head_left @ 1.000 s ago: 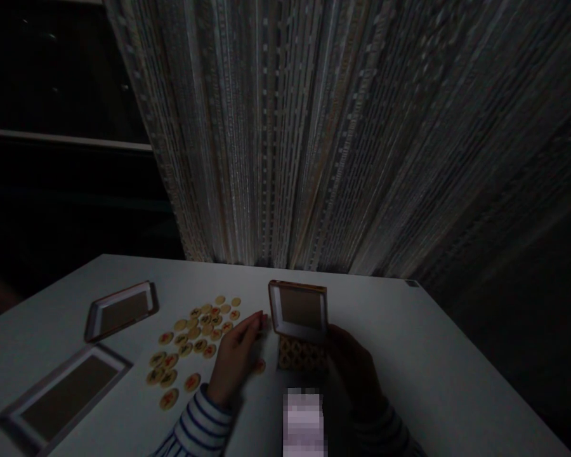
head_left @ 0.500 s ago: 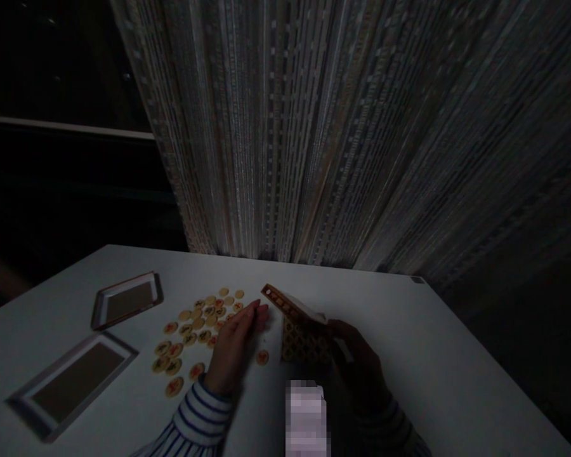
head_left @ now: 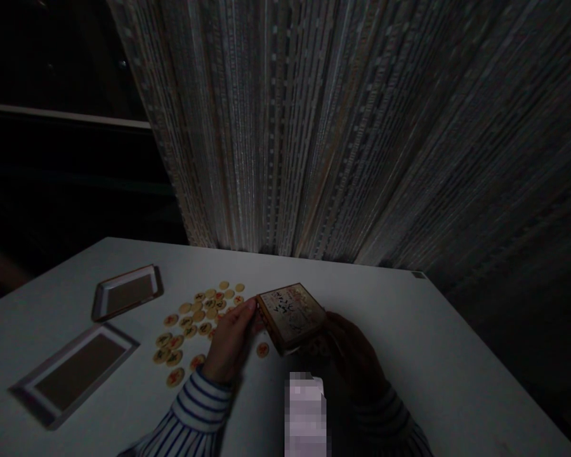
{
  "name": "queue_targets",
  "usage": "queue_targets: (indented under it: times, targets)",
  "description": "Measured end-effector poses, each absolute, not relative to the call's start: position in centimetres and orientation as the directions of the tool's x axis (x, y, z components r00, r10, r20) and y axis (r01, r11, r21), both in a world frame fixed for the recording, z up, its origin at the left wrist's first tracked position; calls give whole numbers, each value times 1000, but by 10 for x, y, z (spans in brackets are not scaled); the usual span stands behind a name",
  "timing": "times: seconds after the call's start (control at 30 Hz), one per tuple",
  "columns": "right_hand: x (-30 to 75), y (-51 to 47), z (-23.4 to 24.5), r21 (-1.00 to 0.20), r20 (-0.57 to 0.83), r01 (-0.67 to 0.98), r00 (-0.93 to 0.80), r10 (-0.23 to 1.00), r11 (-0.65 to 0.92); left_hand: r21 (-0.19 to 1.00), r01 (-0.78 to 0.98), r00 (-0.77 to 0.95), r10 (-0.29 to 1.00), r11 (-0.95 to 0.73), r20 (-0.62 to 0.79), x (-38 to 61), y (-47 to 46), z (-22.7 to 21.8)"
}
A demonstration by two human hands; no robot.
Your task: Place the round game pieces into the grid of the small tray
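A small brown box (head_left: 290,314) with a printed lid sits low over the white table (head_left: 409,343), its lid now down. My right hand (head_left: 354,358) grips the box from the right side, fingers curled round it. My left hand (head_left: 231,343) rests beside it, fingertips touching the box's left corner. Several round yellow game discs (head_left: 197,324) with red and black marks lie scattered on the table just left of my left hand; one disc (head_left: 262,350) lies alone below the box.
Two shallow tray-like box halves lie at the left: a smaller one (head_left: 126,292) farther back and a larger one (head_left: 73,371) near the front edge. A striped curtain (head_left: 337,127) hangs behind the table. The room is dark.
The box lid, upright a second ago, has swung down shut over the box. My left hand moved up to the box's left corner.
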State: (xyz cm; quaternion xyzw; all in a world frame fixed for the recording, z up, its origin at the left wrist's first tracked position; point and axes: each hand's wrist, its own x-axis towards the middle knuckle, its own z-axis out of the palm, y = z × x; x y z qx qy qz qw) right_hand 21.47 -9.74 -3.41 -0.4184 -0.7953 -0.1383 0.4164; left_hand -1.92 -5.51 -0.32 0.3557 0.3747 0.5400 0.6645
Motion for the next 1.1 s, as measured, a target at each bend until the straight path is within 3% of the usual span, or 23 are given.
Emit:
queue_targets:
  times: [0.43, 0.7, 0.9, 1.1]
  targets:
    - [212, -95, -37, -122, 793, 767, -307, 527, 630, 882, -403, 163, 967, 244, -194, -24, -53, -14]
    - [211, -94, -36, -189, 758, 721, -324, 565, 667, 860, -428, 114, 960, 279, -255, -23, -55, -10]
    - [203, -95, -30, -328, 782, 717, -159, 603, 615, 851, -447, 120, 961, 277, -250, -23, -55, -10]
    - [203, -95, -24, -620, 688, 581, 80, 722, 527, 862, -435, 155, 964, 261, -214, -24, -57, -7]
